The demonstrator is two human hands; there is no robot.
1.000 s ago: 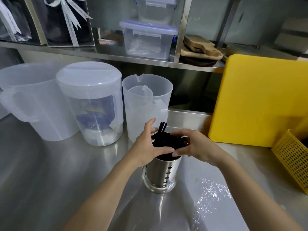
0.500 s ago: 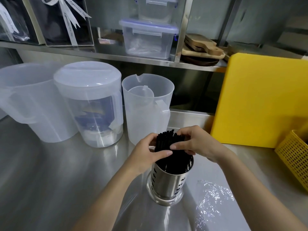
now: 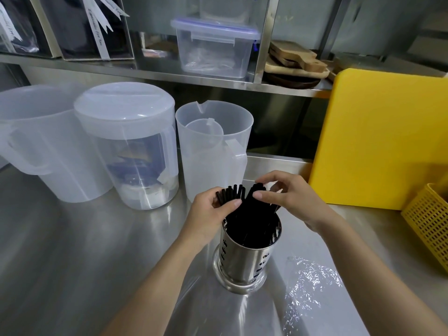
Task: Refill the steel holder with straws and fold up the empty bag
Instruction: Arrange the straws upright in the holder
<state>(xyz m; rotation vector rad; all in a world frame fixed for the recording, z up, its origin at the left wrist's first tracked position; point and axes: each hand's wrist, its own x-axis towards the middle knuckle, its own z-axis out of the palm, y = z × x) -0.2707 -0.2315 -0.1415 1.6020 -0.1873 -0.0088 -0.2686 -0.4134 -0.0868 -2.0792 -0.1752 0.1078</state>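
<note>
both hands (image 3: pixel 252 204) around straws (image 3: pixel 244 214)

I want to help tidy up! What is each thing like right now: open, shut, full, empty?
Steel holder: upright, full of straws.
Straws: standing in holder, tops spread apart.
Bag: empty, lying unfolded on counter.
Left hand: gripping straws.
Right hand: fingers on straw tops.
Middle pitcher: lid on.
Right pitcher: no lid, small cup inside.
Clear box: shut.

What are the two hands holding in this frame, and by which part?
Both the left hand and right hand pinch the black straws near their upper ends; the lower ends stand inside the steel holder.
</note>
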